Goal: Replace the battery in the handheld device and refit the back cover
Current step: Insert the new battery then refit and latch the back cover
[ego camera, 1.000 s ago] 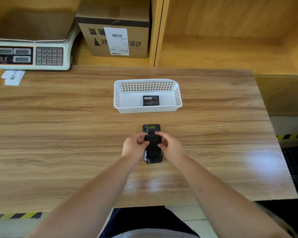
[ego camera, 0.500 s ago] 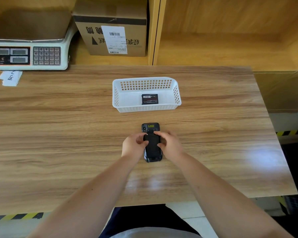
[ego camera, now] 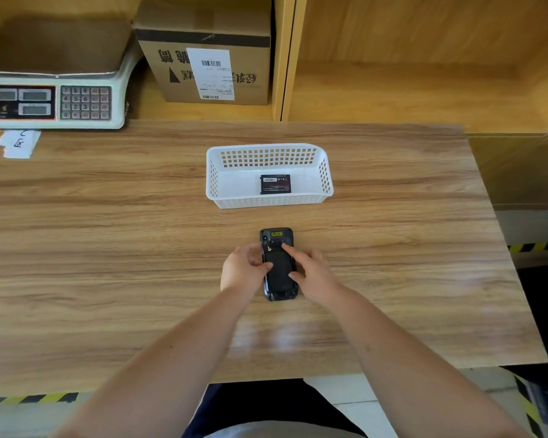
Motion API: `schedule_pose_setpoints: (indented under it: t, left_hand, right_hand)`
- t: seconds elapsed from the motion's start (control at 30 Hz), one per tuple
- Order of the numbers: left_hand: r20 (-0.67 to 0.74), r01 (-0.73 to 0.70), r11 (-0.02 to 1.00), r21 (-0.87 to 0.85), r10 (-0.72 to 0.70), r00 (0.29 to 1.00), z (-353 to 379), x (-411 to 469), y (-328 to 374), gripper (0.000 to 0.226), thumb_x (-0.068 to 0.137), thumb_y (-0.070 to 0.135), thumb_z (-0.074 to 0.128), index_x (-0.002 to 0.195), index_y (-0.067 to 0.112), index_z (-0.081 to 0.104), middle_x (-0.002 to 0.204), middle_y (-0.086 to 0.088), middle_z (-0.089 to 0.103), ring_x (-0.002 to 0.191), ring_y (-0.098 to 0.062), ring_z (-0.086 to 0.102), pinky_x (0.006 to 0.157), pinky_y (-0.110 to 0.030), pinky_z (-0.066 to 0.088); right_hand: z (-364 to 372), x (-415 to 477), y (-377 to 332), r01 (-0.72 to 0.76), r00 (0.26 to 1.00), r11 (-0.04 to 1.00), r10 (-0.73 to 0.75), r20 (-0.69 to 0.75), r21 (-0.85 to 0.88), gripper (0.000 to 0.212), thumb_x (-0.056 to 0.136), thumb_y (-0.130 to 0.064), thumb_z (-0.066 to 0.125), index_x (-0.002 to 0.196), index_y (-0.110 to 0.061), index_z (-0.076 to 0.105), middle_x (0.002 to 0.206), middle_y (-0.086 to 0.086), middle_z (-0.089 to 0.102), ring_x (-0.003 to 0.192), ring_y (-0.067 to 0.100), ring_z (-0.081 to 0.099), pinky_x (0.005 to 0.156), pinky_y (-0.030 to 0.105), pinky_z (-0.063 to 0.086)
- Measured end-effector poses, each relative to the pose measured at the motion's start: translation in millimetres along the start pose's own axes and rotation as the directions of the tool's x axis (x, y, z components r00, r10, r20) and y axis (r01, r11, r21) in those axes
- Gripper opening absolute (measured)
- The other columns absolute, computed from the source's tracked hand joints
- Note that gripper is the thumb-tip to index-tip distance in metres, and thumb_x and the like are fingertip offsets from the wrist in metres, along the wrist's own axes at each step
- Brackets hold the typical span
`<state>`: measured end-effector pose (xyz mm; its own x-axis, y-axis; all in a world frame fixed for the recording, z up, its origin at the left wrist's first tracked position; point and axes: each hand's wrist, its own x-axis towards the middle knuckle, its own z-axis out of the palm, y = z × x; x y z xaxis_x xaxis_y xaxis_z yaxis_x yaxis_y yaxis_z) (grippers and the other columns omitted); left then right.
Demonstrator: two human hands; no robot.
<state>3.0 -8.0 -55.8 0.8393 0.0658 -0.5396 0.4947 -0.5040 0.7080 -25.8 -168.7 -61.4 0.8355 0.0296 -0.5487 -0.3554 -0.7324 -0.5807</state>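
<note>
Flanking device | hands partly hide its sides | battery in basket

Black handheld device face-down; battery in basket.

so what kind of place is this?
Likely a shipping or stockroom bench: an electronic weighing scale, a labelled cardboard carton on wooden shelving, and hazard-striped floor tape.
</note>
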Motion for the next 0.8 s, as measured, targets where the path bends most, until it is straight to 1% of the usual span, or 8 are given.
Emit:
schedule_pose_setpoints:
  t: [0.1,0.2,0.3,0.37,0.4,0.53,0.63,0.8]
  left_hand:
    - [0.000,-0.031,0.999,0.008,0.031,1.000,-4,-1,-1,0.048,0.081,0.021,0.075,0.125,0.026,0.057,0.091,0.008,0.067,0.083,-0.008,0.063,0.067,-0.025,0.048]
    - [0.044,-0.242,0.946,0.218,0.238,0.970,-10,-7,-7,0.051,0.085,0.030,0.069,0.133,0.030,0.052,0.127,0.007,0.056,0.114,-0.014,0.055,0.088,-0.029,0.048]
    - [0.278,-0.500,0.720,0.481,0.416,0.866,-13,-17,-18,0.061,0.095,0.040,0.051,0.151,0.028,0.028,0.159,0.008,0.023,0.147,-0.015,0.017,0.114,-0.035,0.026]
    - [0.438,-0.597,0.545,0.588,0.406,0.802,-10,-19,-27,0.065,0.099,0.044,0.036,0.155,0.024,0.008,0.163,0.008,-0.003,0.148,-0.011,-0.012,0.119,-0.033,0.007]
    - [0.483,-0.615,0.481,0.625,0.380,0.789,-7,-19,-31,0.066,0.100,0.045,0.030,0.155,0.022,0.001,0.162,0.007,-0.010,0.146,-0.011,-0.019,0.119,-0.033,0.001]
    - [0.517,-0.597,0.408,0.690,0.299,0.802,-5,-18,-41,0.063,0.101,0.044,0.019,0.153,0.020,-0.007,0.161,0.005,-0.017,0.148,-0.012,-0.015,0.122,-0.037,0.001]
    - [0.509,-0.593,0.359,0.721,0.306,0.804,-7,-16,-45,0.065,0.094,0.045,0.008,0.152,0.024,-0.011,0.156,0.011,-0.023,0.149,-0.015,-0.012,0.122,-0.040,0.002]
    - [0.457,-0.570,0.375,0.731,0.352,0.817,-3,-19,-40,0.065,0.094,0.046,0.013,0.155,0.024,0.004,0.163,0.008,0.001,0.149,-0.022,0.009,0.119,-0.041,0.017]
  right_hand:
    - [-1,-4,2,0.040,0.999,0.995,-0.040,0.008,-0.088,0.065,0.096,-0.024,0.051,0.147,-0.044,0.018,0.125,0.001,0.039,0.120,0.021,0.035,0.103,0.029,0.030]
    - [-3,-13,6,0.116,0.993,0.974,-0.111,0.035,-0.196,0.067,0.097,-0.033,0.046,0.150,-0.040,0.007,0.153,-0.004,0.022,0.137,0.024,0.021,0.113,0.037,0.022]
    - [-2,-23,10,0.213,0.976,0.914,-0.188,0.107,-0.344,0.066,0.099,-0.041,0.037,0.150,-0.036,-0.003,0.157,-0.021,-0.015,0.148,0.017,-0.006,0.118,0.043,0.010]
    - [1,-26,13,0.243,0.968,0.878,-0.194,0.157,-0.413,0.064,0.100,-0.043,0.030,0.150,-0.034,-0.008,0.148,-0.026,-0.024,0.147,0.012,-0.015,0.118,0.040,0.004]
    - [3,-26,14,0.244,0.968,0.871,-0.190,0.166,-0.426,0.063,0.100,-0.043,0.028,0.150,-0.033,-0.009,0.146,-0.027,-0.024,0.147,0.012,-0.016,0.119,0.039,0.002]
    - [13,-25,19,0.195,0.979,0.879,-0.149,0.137,-0.435,0.059,0.101,-0.041,0.026,0.150,-0.034,-0.007,0.146,-0.028,-0.024,0.148,0.015,-0.009,0.120,0.038,0.005]
    - [18,-26,16,0.158,0.987,0.894,-0.128,0.098,-0.419,0.057,0.101,-0.039,0.026,0.150,-0.036,-0.002,0.153,-0.027,-0.017,0.149,0.019,-0.004,0.120,0.040,0.008]
    - [14,-20,10,0.183,0.981,0.892,-0.194,0.014,-0.414,0.050,0.101,-0.028,0.033,0.150,-0.028,0.022,0.159,-0.017,0.013,0.149,0.019,0.009,0.118,0.039,0.018]
